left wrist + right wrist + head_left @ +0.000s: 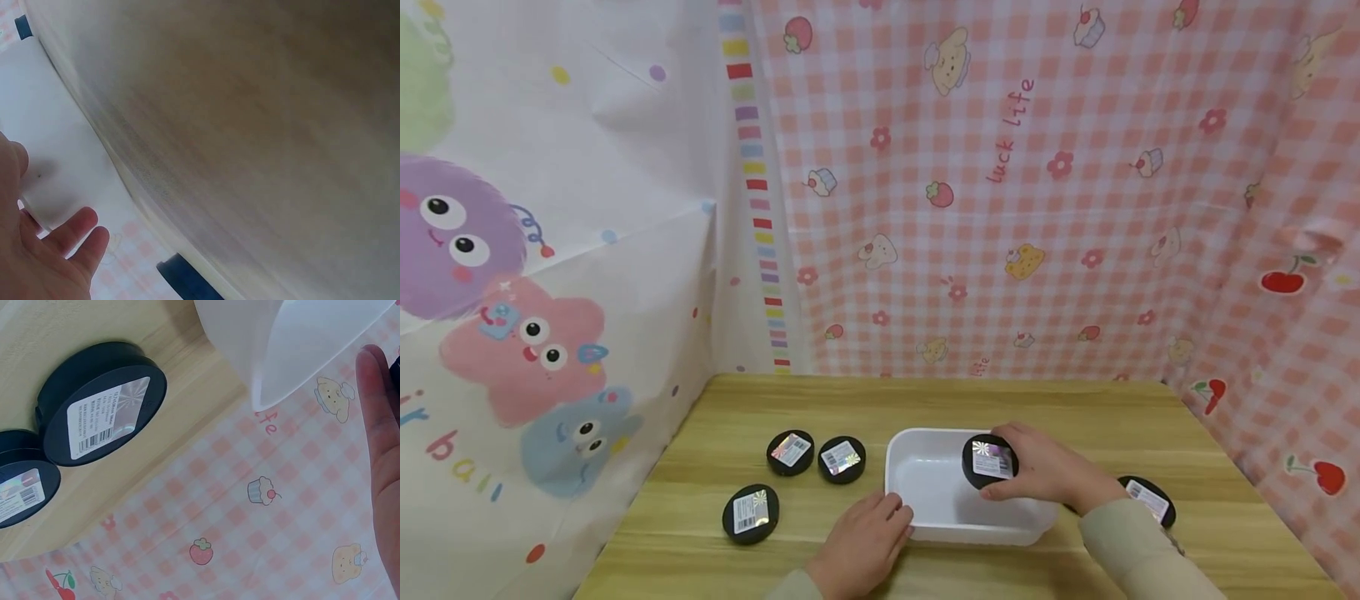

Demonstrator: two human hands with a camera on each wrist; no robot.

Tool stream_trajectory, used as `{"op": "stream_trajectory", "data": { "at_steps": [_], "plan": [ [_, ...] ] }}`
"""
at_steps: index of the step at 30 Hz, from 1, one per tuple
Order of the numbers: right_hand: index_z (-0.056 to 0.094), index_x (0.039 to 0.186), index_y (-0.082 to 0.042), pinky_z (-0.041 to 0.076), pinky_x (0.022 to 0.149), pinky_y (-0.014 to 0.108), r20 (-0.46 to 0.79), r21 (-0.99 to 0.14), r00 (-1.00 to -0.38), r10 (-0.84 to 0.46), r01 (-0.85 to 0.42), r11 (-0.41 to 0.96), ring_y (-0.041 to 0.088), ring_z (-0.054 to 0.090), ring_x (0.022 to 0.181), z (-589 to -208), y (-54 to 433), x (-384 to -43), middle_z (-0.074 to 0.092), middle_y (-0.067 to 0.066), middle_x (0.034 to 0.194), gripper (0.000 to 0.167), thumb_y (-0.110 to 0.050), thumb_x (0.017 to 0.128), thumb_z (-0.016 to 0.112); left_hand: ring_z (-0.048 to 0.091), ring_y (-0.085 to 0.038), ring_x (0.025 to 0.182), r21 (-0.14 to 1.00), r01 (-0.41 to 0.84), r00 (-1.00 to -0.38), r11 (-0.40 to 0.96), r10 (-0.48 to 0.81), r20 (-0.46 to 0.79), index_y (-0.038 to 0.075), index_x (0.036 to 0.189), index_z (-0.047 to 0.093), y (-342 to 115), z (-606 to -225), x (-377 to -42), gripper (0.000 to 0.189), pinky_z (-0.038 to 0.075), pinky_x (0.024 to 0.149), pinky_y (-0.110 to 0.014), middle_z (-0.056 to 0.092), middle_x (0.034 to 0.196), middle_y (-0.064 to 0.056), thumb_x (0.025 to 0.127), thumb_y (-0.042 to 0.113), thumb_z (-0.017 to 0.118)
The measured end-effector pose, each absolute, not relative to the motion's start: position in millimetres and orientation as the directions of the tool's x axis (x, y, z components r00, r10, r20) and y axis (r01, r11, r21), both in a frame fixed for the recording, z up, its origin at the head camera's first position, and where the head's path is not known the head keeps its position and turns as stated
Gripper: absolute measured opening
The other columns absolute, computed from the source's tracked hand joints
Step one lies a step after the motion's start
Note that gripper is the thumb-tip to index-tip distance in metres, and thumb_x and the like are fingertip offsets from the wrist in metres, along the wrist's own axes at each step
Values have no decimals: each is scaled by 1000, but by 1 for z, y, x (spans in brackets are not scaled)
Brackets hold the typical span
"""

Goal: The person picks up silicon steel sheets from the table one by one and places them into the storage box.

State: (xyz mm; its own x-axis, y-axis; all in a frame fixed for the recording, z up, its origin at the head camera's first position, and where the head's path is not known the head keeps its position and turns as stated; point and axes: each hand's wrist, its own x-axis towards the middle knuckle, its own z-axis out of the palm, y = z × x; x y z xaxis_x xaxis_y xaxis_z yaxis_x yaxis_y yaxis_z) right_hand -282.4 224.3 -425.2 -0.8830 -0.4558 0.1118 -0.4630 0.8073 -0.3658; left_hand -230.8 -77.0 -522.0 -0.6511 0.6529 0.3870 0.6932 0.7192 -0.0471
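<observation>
A white rectangular plastic tray (898, 492) sits on the wood-patterned table. My left hand (867, 537) grips its near left corner, fingertips at the rim; the left wrist view shows that hand (47, 250) against the tray's white wall (69, 137). Over the tray's right part, my right hand (1045, 467) holds a flat black round container (990, 461) between thumb and fingers, its label facing up. In the right wrist view, only the edge of that container shows beside the right hand (382, 444).
Left of the tray lie three similar black round containers (790, 452) (842, 460) (751, 514). To the right is another container (1150, 502), partly behind my sleeve; the right wrist view shows two there (103, 406) (25, 487), side by side. Patterned cloths (970, 208) hang behind and beside the table.
</observation>
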Motion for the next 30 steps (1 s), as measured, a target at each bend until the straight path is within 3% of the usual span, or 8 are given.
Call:
{"op": "stream_trajectory", "data": {
  "at_steps": [9, 27, 30],
  "plan": [
    [62, 121, -6, 52, 81, 33, 119, -359, -871, -477, -485, 797, 13, 59, 96, -426, 217, -292, 64, 2, 110, 81, -59, 65, 85, 50, -11, 91, -58, 695, -638, 717, 651, 411, 22, 104, 57, -77, -525, -233, 13, 49, 82, -27, 53, 98, 8, 106, 31, 49],
    [61, 123, -7, 52, 84, 38, 56, -367, -867, -495, -479, 797, 14, 58, 98, -424, 200, -298, 63, 0, 113, 80, -58, 67, 85, 50, -11, 96, 32, 679, -715, 734, 650, 259, 24, 110, 58, -76, -524, -236, 21, 50, 87, -28, 55, 104, 8, 109, 36, 40],
    [61, 124, -7, 52, 84, 39, 55, -363, -859, -509, -492, 792, 14, 58, 98, -423, 199, -299, 63, 0, 113, 80, -58, 67, 85, 51, -12, 96, 21, 684, -705, 729, 654, 273, 24, 110, 58, -75, -522, -236, 20, 50, 87, -28, 55, 104, 8, 109, 35, 41]
  ]
}}
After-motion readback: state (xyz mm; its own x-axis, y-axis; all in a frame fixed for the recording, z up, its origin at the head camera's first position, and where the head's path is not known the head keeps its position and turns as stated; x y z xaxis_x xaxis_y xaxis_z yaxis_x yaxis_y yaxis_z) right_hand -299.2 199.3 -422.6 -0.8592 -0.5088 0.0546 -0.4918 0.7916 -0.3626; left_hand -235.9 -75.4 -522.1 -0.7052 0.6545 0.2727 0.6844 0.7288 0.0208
